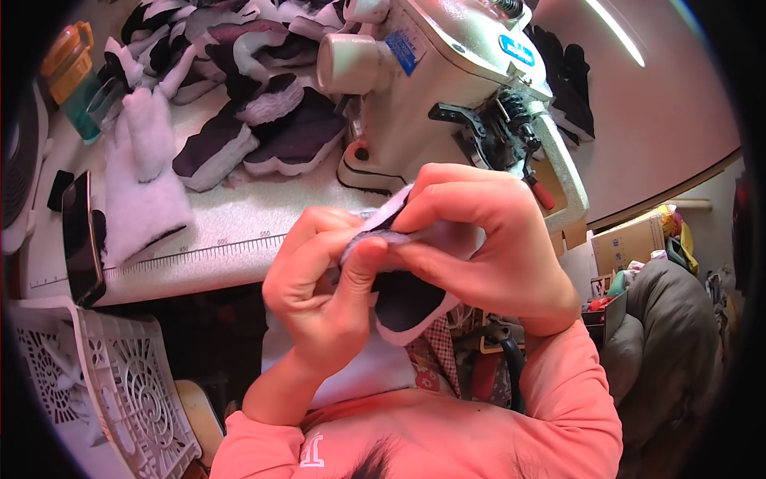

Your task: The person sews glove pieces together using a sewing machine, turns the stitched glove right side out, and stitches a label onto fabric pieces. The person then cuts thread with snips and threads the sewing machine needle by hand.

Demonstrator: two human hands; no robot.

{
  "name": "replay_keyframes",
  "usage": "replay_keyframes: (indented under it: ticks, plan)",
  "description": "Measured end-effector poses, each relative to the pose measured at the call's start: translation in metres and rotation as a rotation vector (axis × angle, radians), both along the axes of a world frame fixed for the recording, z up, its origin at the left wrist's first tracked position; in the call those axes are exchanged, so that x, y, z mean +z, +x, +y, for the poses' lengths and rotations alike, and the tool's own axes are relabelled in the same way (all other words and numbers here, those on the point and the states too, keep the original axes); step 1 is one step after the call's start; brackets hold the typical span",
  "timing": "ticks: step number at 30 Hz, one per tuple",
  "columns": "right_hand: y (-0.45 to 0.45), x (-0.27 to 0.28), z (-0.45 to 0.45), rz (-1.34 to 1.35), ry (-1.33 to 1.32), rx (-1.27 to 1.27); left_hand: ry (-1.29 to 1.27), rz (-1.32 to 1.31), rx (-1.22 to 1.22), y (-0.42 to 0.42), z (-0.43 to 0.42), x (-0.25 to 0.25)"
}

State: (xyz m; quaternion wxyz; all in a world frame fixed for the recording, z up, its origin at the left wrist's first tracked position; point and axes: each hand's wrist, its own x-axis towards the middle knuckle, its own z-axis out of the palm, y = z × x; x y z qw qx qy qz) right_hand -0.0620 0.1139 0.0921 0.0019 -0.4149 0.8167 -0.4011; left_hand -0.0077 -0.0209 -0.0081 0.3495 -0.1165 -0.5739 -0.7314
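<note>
My left hand (323, 283) and my right hand (487, 239) are close together in front of the sewing machine (431, 120). Between them is a dark fabric piece with white fleece (411, 303). My left thumb and fingers pinch its upper edge, while my right fingers grip the same edge just beside them. Fingers hide part of the seam or fold. The lower part of the piece hangs free, its dark side showing inside a white fleece border. The machine's needle area, with a red-tipped part, lies just beyond my right hand.
Dark and white fleece pieces (295, 132) pile up behind. A white fleece glove-shaped piece (148, 176) lies left, near a phone (84, 239) and a bottle (72, 84). A ruler strip (215, 247) runs along the table edge. Below stands a plastic basket (144, 383). Black gloves (568, 76) lie right.
</note>
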Motion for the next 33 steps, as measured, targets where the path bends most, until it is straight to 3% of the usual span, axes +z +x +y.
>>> replay_keyframes:
  ticks: [4, 9, 20, 21, 23, 24, 26, 27, 29, 30, 31, 33]
  plan:
    - [-0.006, 0.013, 0.02, 0.008, 0.13, 0.002, -0.141, 0.014, 0.15, 0.002, -0.003, 0.002]
    - [-0.008, 0.021, 0.02, 0.065, 0.025, 0.029, -0.406, 0.093, 0.294, 0.012, -0.006, 0.007]
    - [-0.02, -0.002, 0.015, 0.411, 0.027, 0.007, -0.605, -0.144, 0.392, 0.014, -0.025, 0.03]
    - [-0.019, -0.004, 0.014, 0.406, 0.018, -0.008, -0.549, -0.2, 0.331, 0.013, -0.03, 0.033]
    - [-0.018, -0.006, 0.012, 0.456, -0.008, -0.009, -0.198, -0.172, 0.131, 0.009, -0.024, 0.055]
    - [-0.017, -0.006, 0.012, 0.464, 0.004, -0.019, -0.208, -0.175, 0.125, 0.005, -0.025, 0.063]
    - [-0.017, -0.008, 0.011, 0.482, 0.019, -0.035, 0.167, -0.163, -0.463, -0.001, -0.028, 0.073]
    - [-0.018, -0.008, 0.011, 0.504, 0.042, -0.045, 0.161, -0.165, -0.466, -0.004, -0.024, 0.075]
    - [-0.017, -0.006, 0.013, 0.487, 0.073, -0.048, -0.278, -0.405, -0.414, -0.008, -0.012, 0.078]
    - [-0.017, -0.005, 0.014, 0.472, 0.107, -0.046, -0.358, -0.441, -0.433, -0.011, -0.009, 0.071]
    - [-0.018, -0.003, 0.017, 0.474, 0.104, -0.052, -0.553, -0.365, -0.303, -0.014, -0.008, 0.068]
    - [-0.019, 0.006, 0.029, 0.537, 0.001, -0.098, -0.602, -0.273, -0.123, -0.019, -0.004, 0.059]
